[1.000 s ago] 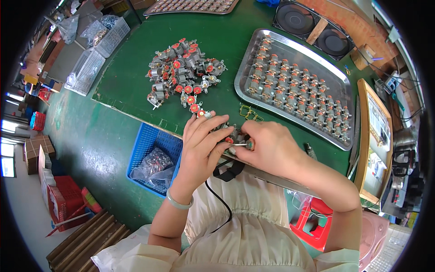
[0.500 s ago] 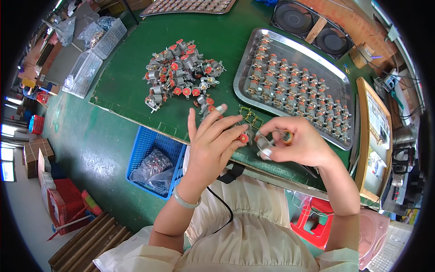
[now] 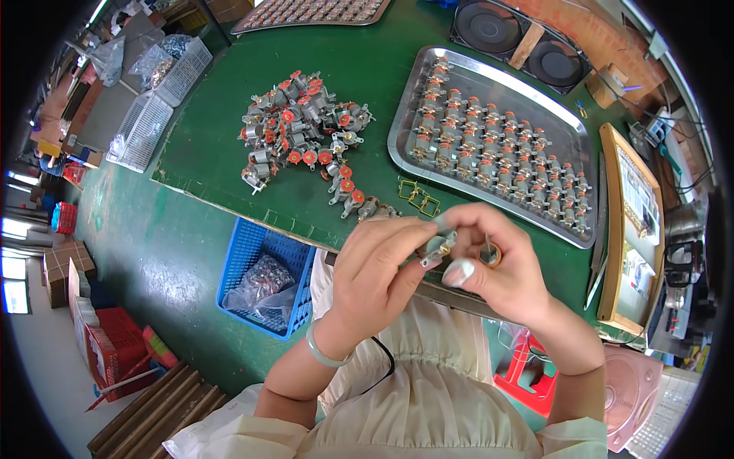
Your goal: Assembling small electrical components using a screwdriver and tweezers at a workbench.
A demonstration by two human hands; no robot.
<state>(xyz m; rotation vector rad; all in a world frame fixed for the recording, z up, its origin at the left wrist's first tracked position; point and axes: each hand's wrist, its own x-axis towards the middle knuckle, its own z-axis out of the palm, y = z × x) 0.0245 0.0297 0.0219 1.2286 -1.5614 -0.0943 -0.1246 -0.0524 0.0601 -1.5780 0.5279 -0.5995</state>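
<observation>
Over the table's front edge, my left hand (image 3: pixel 382 268) pinches a small silver metal part (image 3: pixel 437 249) with flat eared tabs. My right hand (image 3: pixel 501 264) meets it from the other side, its index fingertip close to that part. Within its curled fingers sits a slim tool with a round orange-brown end (image 3: pixel 490 254); most of the tool is hidden. Past my left fingers, a short row of similar silver parts with red discs (image 3: pixel 353 200) runs toward a heap of them (image 3: pixel 294 126). Yellow metal frames (image 3: pixel 419 197) lie just beyond my hands.
A steel tray (image 3: pixel 520 80) holds rows of the same parts at right; another filled tray (image 3: pixel 310 17) is at the back. Two black round fans or speakers (image 3: pixel 489 30) stand behind. A wooden frame (image 3: pixel 609 229) borders the right. A blue basket (image 3: pixel 229 302) sits below the edge.
My left hand has moved right and down, closing on the small metal part near my right hand. My right hand has shifted slightly down. The view has moved a little.
</observation>
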